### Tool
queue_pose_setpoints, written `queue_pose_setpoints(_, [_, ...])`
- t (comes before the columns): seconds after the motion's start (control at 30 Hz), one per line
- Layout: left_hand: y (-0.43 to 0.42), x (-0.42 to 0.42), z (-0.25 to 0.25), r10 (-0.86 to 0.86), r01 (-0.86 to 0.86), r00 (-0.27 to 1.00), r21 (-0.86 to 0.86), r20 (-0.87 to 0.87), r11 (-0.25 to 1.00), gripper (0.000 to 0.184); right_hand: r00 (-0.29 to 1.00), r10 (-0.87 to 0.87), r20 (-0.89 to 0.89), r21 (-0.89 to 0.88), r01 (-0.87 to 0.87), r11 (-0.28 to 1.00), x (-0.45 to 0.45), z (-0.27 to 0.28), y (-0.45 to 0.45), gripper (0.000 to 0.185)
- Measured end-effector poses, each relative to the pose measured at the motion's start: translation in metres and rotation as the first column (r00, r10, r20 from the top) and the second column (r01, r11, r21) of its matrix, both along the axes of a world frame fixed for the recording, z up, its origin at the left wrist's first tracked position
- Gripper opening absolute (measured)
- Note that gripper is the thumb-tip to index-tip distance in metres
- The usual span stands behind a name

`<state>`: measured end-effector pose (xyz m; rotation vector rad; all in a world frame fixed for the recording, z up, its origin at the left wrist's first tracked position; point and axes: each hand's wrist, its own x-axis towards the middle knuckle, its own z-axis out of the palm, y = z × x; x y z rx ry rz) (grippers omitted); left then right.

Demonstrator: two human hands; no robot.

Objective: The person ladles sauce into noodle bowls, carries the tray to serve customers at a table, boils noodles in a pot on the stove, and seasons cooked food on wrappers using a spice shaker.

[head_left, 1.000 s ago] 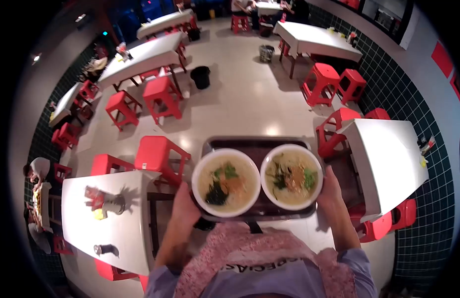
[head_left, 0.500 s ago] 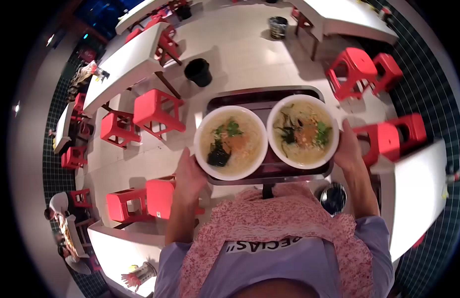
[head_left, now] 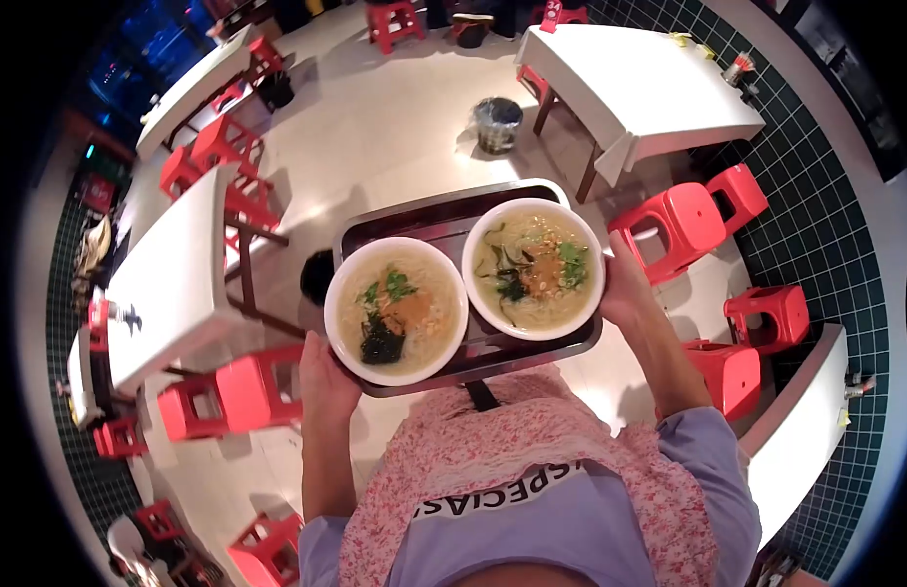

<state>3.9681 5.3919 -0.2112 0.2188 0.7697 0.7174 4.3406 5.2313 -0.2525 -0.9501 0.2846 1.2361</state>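
Note:
In front of my body is a dark metal tray [head_left: 414, 220] with a raised rim, tilted slightly in the view. Two white bowls stand side by side on it. The left noodle soup bowl [head_left: 411, 328] is topped with dark seaweed, green herbs and an orange-brown seasoning. Similar toppings cover the right noodle soup bowl [head_left: 534, 266]. My left hand [head_left: 328, 382] holds the tray's near left side, next to the left bowl. At the right side my right hand [head_left: 627, 286] grips the tray close beside the other bowl. The fingers beneath the tray are hidden.
A white table [head_left: 649, 83] stands ahead right, another white table [head_left: 170, 274] on the left, and a third white table [head_left: 801, 440] at near right. Red stools [head_left: 674, 230] line them. A bin [head_left: 498, 125] stands on the floor ahead; people are at the far end.
I have moved forward and turned: the tables and stools have shifted in view, and the far table appears nearer. Tray and bowls sit further left and lower, still in both hands.

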Motion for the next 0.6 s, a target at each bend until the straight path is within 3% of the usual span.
queue_pose_setpoints(0.07, [0.08, 0.037, -0.001, -0.026, 0.026, 1.0, -0.018, -0.004, 1.0, 0.057, 1.0, -0.028, -0.006, -0.021, 0.027, 0.999, 0.029, 0.011, 0.07, 0.067])
queue_pose_setpoints(0.13, [0.15, 0.072, -0.004, -0.064, 0.058, 0.998, 0.163, 0.03, 0.985, 0.057, 0.998, -0.056, 0.012, -0.015, 0.056, 0.998, 0.057, 0.017, 0.138, 0.067])
queue_pose_setpoints(0.17, [0.176, 0.085, -0.007, -0.049, 0.049, 0.999, 0.131, -0.008, 0.99, 0.056, 0.998, -0.057, -0.004, 0.061, 0.057, 0.997, 0.072, 0.009, 0.159, 0.052])
queue_pose_setpoints(0.27, [0.28, 0.148, -0.008, -0.037, 0.037, 0.997, 0.005, -0.068, 0.999, 0.053, 0.999, -0.042, 0.012, 0.098, 0.04, 0.994, 0.12, 0.016, 0.265, 0.054])
queue_pose_setpoints(0.33, [0.356, 0.184, -0.033, 0.001, 0.008, 0.998, 0.14, -0.063, 0.99, 0.053, 0.992, -0.126, 0.003, 0.094, 0.125, 0.988, 0.157, 0.011, 0.336, 0.052])
queue_pose_setpoints(0.37, [0.374, 0.204, -0.028, -0.161, 0.313, 0.936, 0.531, -0.313, 0.787, 0.053, 0.991, -0.131, 0.022, 0.061, 0.129, 0.99, 0.179, 0.008, 0.367, 0.05])
queue_pose_setpoints(0.4, [0.398, 0.224, -0.023, 0.009, 0.016, 0.982, 0.131, -0.189, 0.991, 0.055, 0.99, -0.14, 0.021, 0.006, 0.14, 0.99, 0.188, 0.009, 0.387, 0.048])
queue_pose_setpoints(0.6, [0.598, 0.344, -0.042, -0.038, 0.03, 0.992, -0.061, -0.122, 0.998, 0.058, 0.997, -0.068, 0.023, 0.046, 0.067, 0.997, 0.323, -0.012, 0.582, 0.041])
